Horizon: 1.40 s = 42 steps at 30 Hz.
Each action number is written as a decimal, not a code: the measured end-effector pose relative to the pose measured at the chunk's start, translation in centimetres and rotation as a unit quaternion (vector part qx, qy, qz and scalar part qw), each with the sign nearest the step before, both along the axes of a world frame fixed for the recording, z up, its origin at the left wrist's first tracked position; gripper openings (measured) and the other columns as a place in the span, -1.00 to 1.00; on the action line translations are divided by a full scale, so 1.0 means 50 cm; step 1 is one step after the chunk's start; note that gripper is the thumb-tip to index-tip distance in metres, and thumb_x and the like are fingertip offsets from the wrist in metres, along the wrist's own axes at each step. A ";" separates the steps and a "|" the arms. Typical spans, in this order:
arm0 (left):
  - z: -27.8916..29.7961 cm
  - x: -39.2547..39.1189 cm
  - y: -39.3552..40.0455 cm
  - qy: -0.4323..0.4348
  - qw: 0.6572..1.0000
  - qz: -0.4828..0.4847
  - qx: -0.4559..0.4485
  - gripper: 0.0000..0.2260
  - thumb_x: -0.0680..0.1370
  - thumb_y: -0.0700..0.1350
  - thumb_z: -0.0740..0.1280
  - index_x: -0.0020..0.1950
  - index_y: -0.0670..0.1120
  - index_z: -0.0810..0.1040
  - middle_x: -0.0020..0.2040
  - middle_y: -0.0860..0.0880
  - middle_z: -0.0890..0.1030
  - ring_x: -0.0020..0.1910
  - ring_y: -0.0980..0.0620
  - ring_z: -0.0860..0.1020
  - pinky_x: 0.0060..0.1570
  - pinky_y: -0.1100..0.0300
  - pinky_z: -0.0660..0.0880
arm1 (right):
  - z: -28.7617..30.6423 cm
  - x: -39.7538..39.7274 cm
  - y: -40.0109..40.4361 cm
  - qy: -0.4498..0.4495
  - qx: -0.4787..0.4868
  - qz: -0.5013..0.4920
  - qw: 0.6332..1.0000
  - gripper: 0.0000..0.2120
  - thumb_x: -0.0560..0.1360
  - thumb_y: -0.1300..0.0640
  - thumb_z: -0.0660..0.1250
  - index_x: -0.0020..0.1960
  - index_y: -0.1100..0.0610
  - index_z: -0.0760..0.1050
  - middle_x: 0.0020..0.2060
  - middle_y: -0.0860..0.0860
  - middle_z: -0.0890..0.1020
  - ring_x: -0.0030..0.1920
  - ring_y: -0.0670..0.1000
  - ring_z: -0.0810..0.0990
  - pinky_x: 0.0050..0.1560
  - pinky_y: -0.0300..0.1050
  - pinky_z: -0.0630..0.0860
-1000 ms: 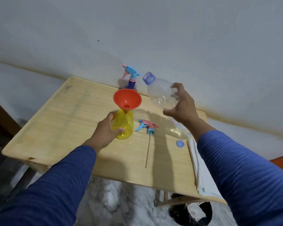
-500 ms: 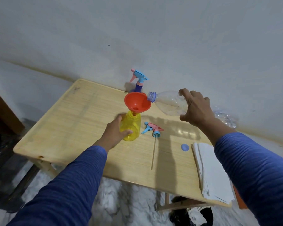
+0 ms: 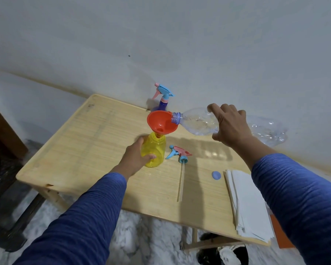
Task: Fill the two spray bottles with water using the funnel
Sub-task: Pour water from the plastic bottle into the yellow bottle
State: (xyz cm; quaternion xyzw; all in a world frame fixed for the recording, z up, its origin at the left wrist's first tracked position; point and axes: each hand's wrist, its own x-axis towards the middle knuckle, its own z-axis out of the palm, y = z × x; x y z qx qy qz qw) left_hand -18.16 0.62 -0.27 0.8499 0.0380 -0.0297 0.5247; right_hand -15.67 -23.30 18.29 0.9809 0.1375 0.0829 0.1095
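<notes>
Left hand point(image 3: 137, 155) wraps the yellow translucent spray bottle point(image 3: 154, 152), red plastic funnel point(image 3: 161, 123) seated in its neck. Right hand point(image 3: 231, 127) grips a clear plastic water bottle point(image 3: 196, 123) tipped sideways, mouth at the funnel's rim.

Both hands, left point(image 3: 136, 156) and right point(image 3: 230, 127), curled, gripping.

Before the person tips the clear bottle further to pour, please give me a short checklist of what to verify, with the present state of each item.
1. Funnel seated in the yellow spray bottle neck: ok.
2. Left hand grips the yellow bottle, steadying it: ok.
3. Right hand holds the clear bottle: ok.
4. Clear bottle mouth over the funnel bowl, cap off: ok.
5. Water flowing already: cannot tell.
6. Purple spray bottle opened for filling: not ok, sprayer on.
</notes>
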 end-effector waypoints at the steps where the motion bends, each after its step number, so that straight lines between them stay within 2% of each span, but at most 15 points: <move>1: 0.000 0.000 0.000 0.000 1.000 0.000 -0.001 -0.35 0.40 -0.03 0.49 0.41 0.10 0.26 0.31 -0.02 0.46 0.30 -0.05 0.42 0.26 0.01 0.40 | 0.001 0.001 0.000 -0.001 0.000 0.000 1.000 -0.37 0.31 0.22 0.46 0.31 0.06 0.28 0.02 0.10 0.44 0.04 0.14 0.38 0.05 0.01 0.27; 10: 0.003 0.000 0.000 -0.002 1.000 -0.001 0.004 -0.35 0.41 -0.03 0.49 0.41 0.10 0.26 0.31 -0.02 0.46 0.29 -0.05 0.43 0.23 0.05 0.40 | 0.011 0.012 -0.010 -0.019 -0.027 0.000 0.999 -0.38 0.29 0.25 0.46 0.28 0.06 0.30 0.00 0.11 0.45 0.03 0.16 0.39 0.06 0.04 0.28; 28: 0.007 -0.003 0.001 0.003 1.000 -0.001 0.004 -0.36 0.40 -0.01 0.49 0.40 0.12 0.26 0.30 -0.02 0.48 0.27 -0.07 0.45 0.24 -0.05 0.43 | 0.013 0.013 -0.015 -0.019 -0.009 0.004 1.000 -0.38 0.28 0.22 0.48 0.27 0.07 0.31 0.00 0.11 0.44 0.04 0.14 0.37 0.07 0.02 0.27; 35: 0.010 -0.005 0.001 0.006 1.000 -0.005 0.004 -0.35 0.41 -0.02 0.48 0.42 0.11 0.25 0.33 -0.03 0.45 0.31 -0.07 0.43 0.26 -0.01 0.41 | 0.010 0.016 -0.013 -0.021 -0.007 0.008 1.000 -0.38 0.29 0.23 0.48 0.27 0.08 0.31 0.00 0.11 0.45 0.03 0.15 0.38 0.09 0.04 0.28; 42: 0.016 -0.009 0.001 0.013 1.000 -0.005 -0.006 -0.35 0.41 -0.04 0.49 0.41 0.11 0.26 0.33 -0.02 0.45 0.32 -0.06 0.42 0.28 -0.06 0.40 | 0.000 0.014 -0.018 -0.001 0.053 -0.014 0.998 -0.35 0.27 0.21 0.49 0.28 0.07 0.30 -0.05 0.06 0.38 0.06 0.15 0.37 0.07 0.01 0.27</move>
